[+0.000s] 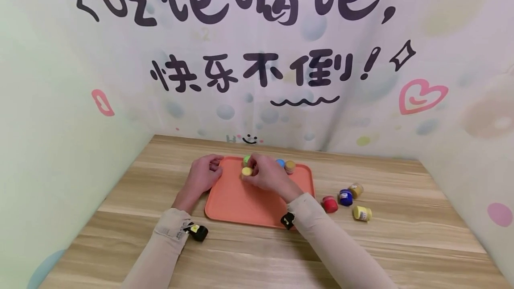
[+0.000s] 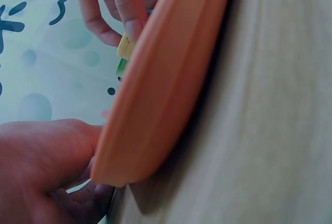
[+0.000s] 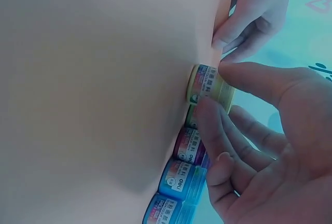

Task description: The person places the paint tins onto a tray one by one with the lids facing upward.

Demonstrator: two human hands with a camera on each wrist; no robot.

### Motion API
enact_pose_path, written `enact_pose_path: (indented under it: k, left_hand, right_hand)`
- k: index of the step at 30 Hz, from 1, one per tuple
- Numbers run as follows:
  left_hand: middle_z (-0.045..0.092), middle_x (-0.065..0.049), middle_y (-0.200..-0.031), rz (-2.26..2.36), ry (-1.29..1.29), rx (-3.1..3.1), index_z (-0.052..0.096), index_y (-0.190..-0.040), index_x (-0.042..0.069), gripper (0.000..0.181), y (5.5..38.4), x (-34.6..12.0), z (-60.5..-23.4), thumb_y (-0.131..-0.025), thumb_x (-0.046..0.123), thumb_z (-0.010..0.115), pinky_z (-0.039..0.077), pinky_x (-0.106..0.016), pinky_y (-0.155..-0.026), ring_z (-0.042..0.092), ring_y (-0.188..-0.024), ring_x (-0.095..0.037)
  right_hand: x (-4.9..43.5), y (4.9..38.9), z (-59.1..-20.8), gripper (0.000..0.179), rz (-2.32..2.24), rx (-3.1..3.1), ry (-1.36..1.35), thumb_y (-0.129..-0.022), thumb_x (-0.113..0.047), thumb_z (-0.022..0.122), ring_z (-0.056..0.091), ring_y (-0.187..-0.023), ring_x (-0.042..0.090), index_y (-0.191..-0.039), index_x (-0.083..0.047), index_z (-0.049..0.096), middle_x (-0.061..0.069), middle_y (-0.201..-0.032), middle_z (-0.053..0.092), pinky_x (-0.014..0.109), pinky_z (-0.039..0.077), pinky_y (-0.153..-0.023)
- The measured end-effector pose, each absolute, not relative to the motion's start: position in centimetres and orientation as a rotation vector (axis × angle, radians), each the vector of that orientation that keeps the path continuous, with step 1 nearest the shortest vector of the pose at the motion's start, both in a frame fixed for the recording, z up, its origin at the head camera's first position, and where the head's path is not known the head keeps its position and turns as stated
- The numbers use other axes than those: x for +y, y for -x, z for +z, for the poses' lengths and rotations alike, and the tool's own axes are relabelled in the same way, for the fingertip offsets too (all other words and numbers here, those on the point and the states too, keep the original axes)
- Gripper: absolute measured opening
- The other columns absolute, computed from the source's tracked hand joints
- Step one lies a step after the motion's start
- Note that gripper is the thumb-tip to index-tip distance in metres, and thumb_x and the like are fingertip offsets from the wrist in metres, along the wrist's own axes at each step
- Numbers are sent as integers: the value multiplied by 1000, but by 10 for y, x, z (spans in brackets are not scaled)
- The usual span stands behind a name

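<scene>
My right hand [image 1: 268, 173] pinches a small yellow paint jar [image 1: 246, 171] between thumb and fingers, close over the upper left of the orange tray [image 1: 241, 200]. Right beside it is a green-lidded jar [image 1: 246, 160]. Along the tray's far side, partly behind my right hand, stand a blue jar [image 1: 280, 163] and an ochre jar [image 1: 290, 167]. A purple jar [image 3: 188, 143] shows in that row in the right wrist view. My left hand [image 1: 204, 174] grips the tray's left rim near the far corner, its thumb against the edge and the other fingers curled beside it.
On the wooden table [image 1: 261, 258], right of the tray, lie a red jar [image 1: 330, 204], a dark blue jar [image 1: 345, 197], another ochre jar [image 1: 356, 189] and another yellow jar [image 1: 362, 213]. A printed curtain [image 1: 225, 124] hangs behind the table's far edge.
</scene>
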State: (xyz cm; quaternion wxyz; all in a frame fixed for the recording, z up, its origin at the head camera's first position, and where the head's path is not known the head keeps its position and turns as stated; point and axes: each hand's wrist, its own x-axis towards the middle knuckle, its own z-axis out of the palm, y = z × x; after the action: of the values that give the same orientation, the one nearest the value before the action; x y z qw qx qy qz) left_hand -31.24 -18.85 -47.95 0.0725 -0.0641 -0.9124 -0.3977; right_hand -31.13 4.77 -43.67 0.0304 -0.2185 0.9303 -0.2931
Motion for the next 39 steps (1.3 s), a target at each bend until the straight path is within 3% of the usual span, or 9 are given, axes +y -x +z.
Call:
enact_pose_path:
  k: [14,32,39]
  left_hand:
    - [78,-18,-123,-1201,183,-2731,72,-136,2,36,313,-188,-479,-100,6,71,65,-49,-97,78,-107,-31]
    - [78,-18,-123,-1206,173,-2753,72,-136,2,36,313,-187,-481,-101,8,71,65,-48,-96,78,-106,-30]
    - [79,-17,-120,-1204,172,-2724,74,-133,2,34,312,-185,-481,-100,6,70,65,-48,-95,79,-104,-30]
  right_hand:
    - [47,318,-441,29,-900,2926,628,-93,-28,88,63,-81,16,-106,-13,68,4,-95,73,32,57,-78]
    - [48,316,-440,31,-836,2998,600,-91,-39,89,63,-75,13,-101,-17,70,-5,-85,69,30,54,-68]
    - [60,311,-428,24,-863,2989,547,-94,-34,86,63,-77,15,-103,-17,72,-4,-84,69,32,53,-68]
